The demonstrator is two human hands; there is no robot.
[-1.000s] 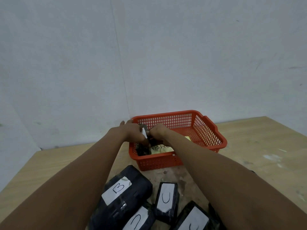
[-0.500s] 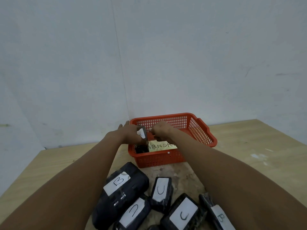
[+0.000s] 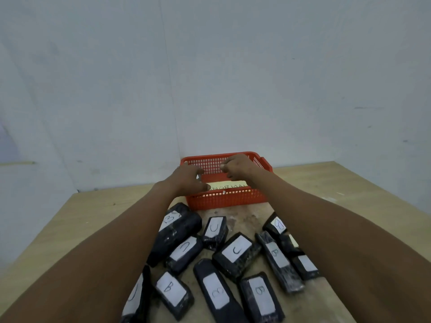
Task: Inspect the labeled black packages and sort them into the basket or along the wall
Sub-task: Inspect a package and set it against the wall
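The red mesh basket [image 3: 225, 201] stands in the wall corner, with a yellow note reading ABNORMAL [image 3: 231, 184] inside. My left hand [image 3: 187, 180] hovers over the basket's left part, thumb and fingers spread. A small white sliver of label shows in the gap, and the small package itself is hidden. My right hand [image 3: 238, 166] is over the basket's middle, fingers curled, holding nothing visible. Several black packages lie on the table nearer me: a big one marked B [image 3: 177, 227], and ones marked U [image 3: 214, 229] [image 3: 236, 251].
More black packages marked B [image 3: 218, 292] [image 3: 276, 252] lie between my forearms at the front. The wooden table [image 3: 77, 224] runs left to a wall and right past the basket. Pale walls [image 3: 256, 89] meet just behind the basket.
My hands have parted over the basket. The small labelled package held between them before is no longer seen in my left hand. The view has tilted down, showing more packages.
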